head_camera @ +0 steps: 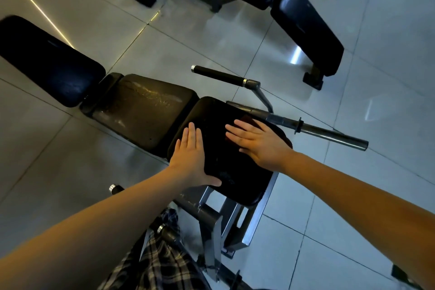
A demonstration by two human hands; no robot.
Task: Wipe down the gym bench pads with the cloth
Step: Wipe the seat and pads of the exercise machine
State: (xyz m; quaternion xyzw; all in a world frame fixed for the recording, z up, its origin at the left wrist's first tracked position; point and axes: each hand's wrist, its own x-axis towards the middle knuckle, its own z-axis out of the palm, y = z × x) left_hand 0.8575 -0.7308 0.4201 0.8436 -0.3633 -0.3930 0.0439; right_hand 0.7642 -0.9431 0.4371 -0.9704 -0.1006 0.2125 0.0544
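Observation:
A gym bench runs from upper left to centre with three black pads: a far back pad (49,61), a worn middle seat pad (146,108) and a near pad (226,165). My left hand (193,155) lies flat with straight fingers on the left edge of the near pad. My right hand (256,141) presses flat on a dark reddish cloth (249,119) at the pad's right side. Most of the cloth is hidden under that hand.
A padded handle bar (219,75) and a bare steel bar (329,132) stick out right of the bench. The grey steel frame (211,223) stands below the near pad. A second bench (306,28) stands at upper right on the tiled floor. Checked clothing (160,261) shows at the bottom.

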